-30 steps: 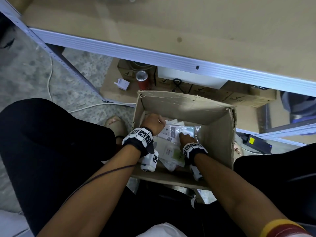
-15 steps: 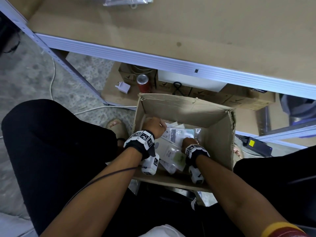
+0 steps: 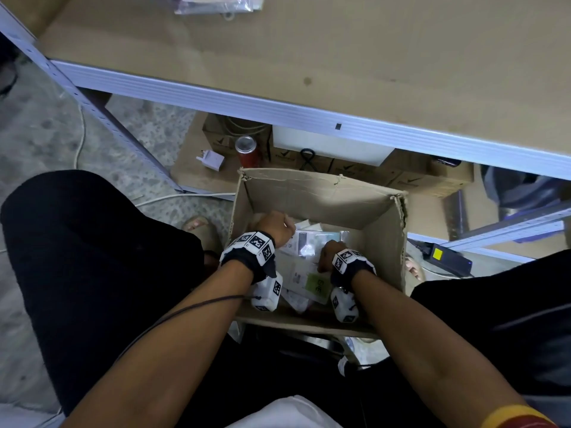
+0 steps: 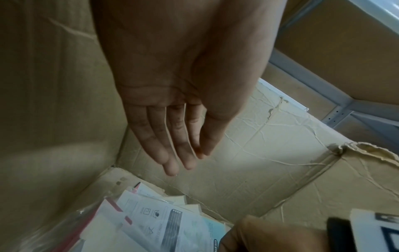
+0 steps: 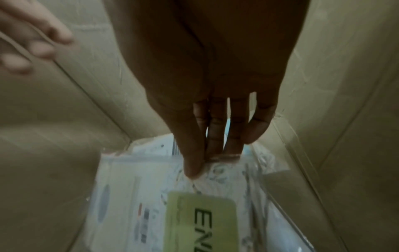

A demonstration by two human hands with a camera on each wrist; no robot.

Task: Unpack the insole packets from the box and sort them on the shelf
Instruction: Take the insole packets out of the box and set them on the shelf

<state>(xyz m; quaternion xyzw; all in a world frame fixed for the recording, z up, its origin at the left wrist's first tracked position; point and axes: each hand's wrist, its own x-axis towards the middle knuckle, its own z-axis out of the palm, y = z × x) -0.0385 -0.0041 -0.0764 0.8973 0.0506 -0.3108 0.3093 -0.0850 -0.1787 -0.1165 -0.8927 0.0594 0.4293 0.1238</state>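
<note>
An open cardboard box (image 3: 315, 193) stands on the floor between my knees, and both hands are inside it. Clear insole packets (image 3: 312, 242) lie piled at its bottom. My right hand (image 3: 327, 253) pinches the top edge of a packet with a green label (image 5: 200, 213), thumb in front and fingers (image 5: 233, 136) behind. My left hand (image 4: 185, 153) hovers by the far left corner with straight fingers and holds nothing. Under it lie more packets (image 4: 155, 221).
The brown shelf board (image 3: 340, 57) with a metal front rail (image 3: 278, 109) runs above the box. Some packets (image 3: 216, 4) lie at its far edge. Below it are a red can (image 3: 247, 151), a white plug (image 3: 211, 159) and flat cartons (image 3: 401, 177). A black adapter (image 3: 448, 257) lies at right.
My right hand went from lying flat on the packets to pinching the edge of the green-label packet. The left hand hardly moved. The head view tilted up a little.
</note>
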